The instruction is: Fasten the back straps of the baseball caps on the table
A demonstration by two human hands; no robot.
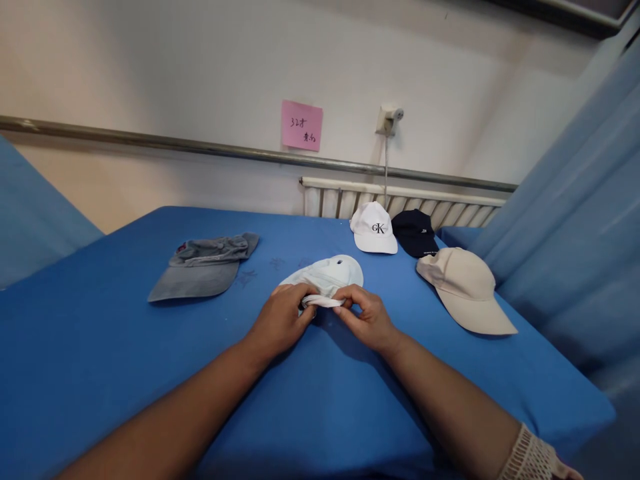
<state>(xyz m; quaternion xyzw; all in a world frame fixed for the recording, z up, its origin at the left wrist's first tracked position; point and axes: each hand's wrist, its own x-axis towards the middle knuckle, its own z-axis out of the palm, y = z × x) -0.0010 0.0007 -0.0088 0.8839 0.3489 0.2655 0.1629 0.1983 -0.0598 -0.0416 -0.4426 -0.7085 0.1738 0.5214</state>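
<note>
A pale, whitish baseball cap (327, 273) with a small dark mark lies on the blue-covered table, its brim pointing away from me. My left hand (285, 313) pinches the near edge of this cap on its left side. On the right side of the same edge, my right hand (367, 317) grips it between thumb and fingers. Both hands are closed on the cap, and the folded edge shows between them. Part of the cap is hidden behind my fingers.
A grey cap (203, 270) lies flattened at the left. Toward the back right are a white cap (375, 227) with black letters, a dark navy cap (415, 232) and a beige cap (465, 287). Behind the blue table cover (125, 360) run a radiator (330, 200) and a metal rail (200, 147).
</note>
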